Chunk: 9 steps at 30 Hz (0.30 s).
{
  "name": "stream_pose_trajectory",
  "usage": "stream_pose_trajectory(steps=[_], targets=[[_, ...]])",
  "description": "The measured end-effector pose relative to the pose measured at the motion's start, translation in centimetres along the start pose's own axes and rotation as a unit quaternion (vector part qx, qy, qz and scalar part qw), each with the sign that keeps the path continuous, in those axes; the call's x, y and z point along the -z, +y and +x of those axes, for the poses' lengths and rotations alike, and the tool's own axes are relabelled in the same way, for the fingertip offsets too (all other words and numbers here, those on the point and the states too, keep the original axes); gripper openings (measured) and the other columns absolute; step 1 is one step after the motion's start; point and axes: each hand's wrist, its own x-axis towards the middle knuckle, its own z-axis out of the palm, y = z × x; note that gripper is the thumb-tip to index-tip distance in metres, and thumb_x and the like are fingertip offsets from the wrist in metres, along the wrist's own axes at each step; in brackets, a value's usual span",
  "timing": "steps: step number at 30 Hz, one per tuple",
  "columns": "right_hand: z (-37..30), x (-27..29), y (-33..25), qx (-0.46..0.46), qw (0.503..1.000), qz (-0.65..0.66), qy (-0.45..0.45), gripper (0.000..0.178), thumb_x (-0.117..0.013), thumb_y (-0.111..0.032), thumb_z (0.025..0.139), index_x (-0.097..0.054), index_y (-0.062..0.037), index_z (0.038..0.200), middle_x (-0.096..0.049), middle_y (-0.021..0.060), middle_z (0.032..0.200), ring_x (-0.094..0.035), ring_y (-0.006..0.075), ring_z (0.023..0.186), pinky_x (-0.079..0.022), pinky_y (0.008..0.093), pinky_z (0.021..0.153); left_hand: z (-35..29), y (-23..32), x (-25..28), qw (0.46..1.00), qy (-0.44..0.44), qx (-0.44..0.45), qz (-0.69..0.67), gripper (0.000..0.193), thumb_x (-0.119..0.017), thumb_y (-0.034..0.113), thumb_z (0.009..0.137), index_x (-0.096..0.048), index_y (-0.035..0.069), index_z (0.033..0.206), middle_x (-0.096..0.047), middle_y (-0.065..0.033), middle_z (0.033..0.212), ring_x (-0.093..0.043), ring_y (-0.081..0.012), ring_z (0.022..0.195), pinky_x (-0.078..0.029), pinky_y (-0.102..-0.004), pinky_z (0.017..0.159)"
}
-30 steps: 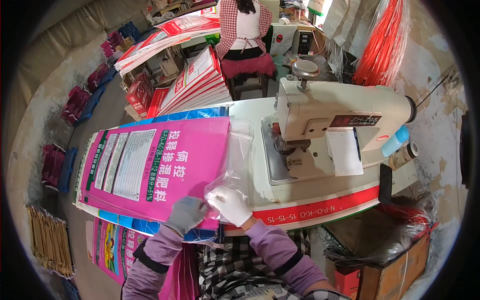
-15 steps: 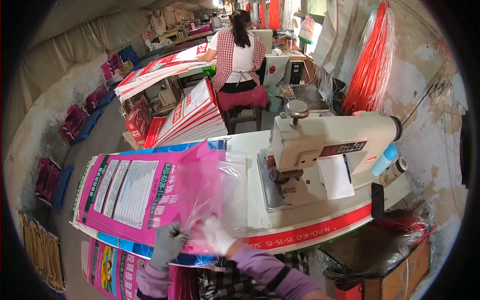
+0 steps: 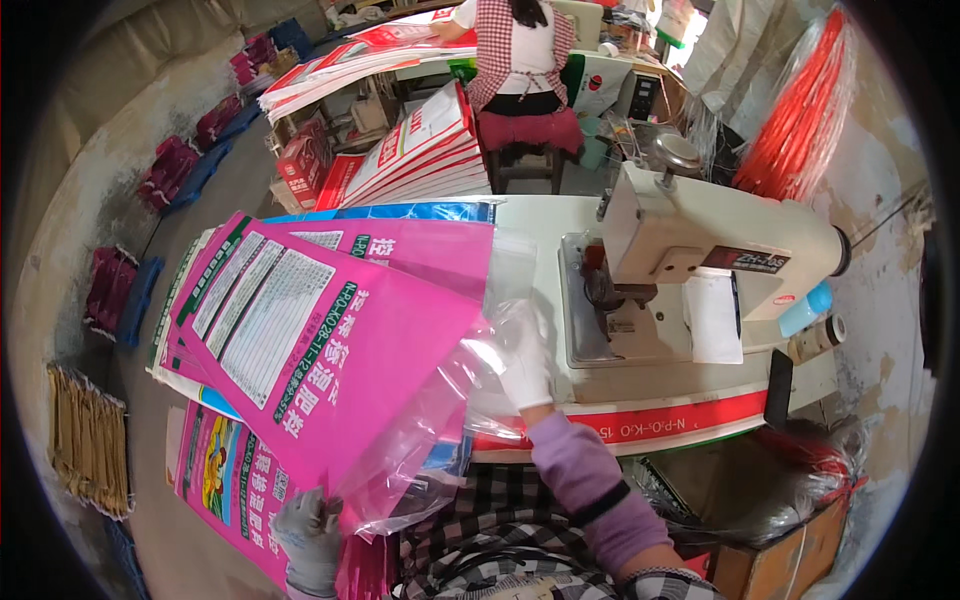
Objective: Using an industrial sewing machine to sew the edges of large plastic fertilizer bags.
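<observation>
A pink printed woven sack (image 3: 385,345) lies slanted over a stack of similar pink sacks (image 3: 440,245) on the sewing table. A clear plastic liner (image 3: 425,465) sticks out of the sack's right end. My left hand (image 3: 308,535), in a grey glove, is closed on the sack's near corner, below the table edge. In a white glove, my right hand (image 3: 523,355) is closed at the far corner of the same end, by the liner; its fingertips are partly hidden. To its right stands an off-white sewing machine (image 3: 715,225).
Another person (image 3: 520,60) sits ahead, beside fanned red-and-white sacks (image 3: 425,150). Red and clear strands (image 3: 795,110) hang at the right. A cardboard box (image 3: 790,550) with plastic stands below the table. Bundles of sacks (image 3: 110,290) lie along the left wall.
The top sack has turned and come toward me, its near corner dropping past the table edge. My left hand moved down with it; my right hand moved up and right. The view tilted down.
</observation>
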Motion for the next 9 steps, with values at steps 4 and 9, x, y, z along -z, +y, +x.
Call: stream_pose_trajectory(steps=[4, 9], targets=[[-2.5, 1.9, -5.1, 0.108, 0.974, -0.138, 0.147, 0.062, -0.083, -0.031, 0.067, -0.059, -0.0107, 0.12, -0.051, 0.013, 0.13, -0.052, 0.0264, 0.12, -0.045, 0.0393, 0.095, -1.0, -0.3, -1.0, 0.988, 0.045, 0.072, -0.126, 0.018, -0.066, 0.001, 0.072, -0.06, 0.003, 0.089, -0.061, -0.0136, 0.077, -0.061, -0.0252, 0.062, -0.044, -0.0371, 0.053], [0.7, -1.6, 7.5, 0.506, 0.806, -0.308, -0.02, 0.068, -0.081, -0.028, 0.068, -0.058, -0.0203, 0.131, -0.026, 0.0152, 0.152, -0.031, 0.0349, 0.138, -0.036, 0.0449, 0.107, -0.8, -1.4, -1.3, 0.965, 0.045, 0.169, -0.194, 0.015, -0.07, 0.018, 0.089, -0.064, 0.006, 0.097, -0.064, -0.0095, 0.073, -0.066, -0.0248, 0.065, -0.051, -0.0375, 0.057]])
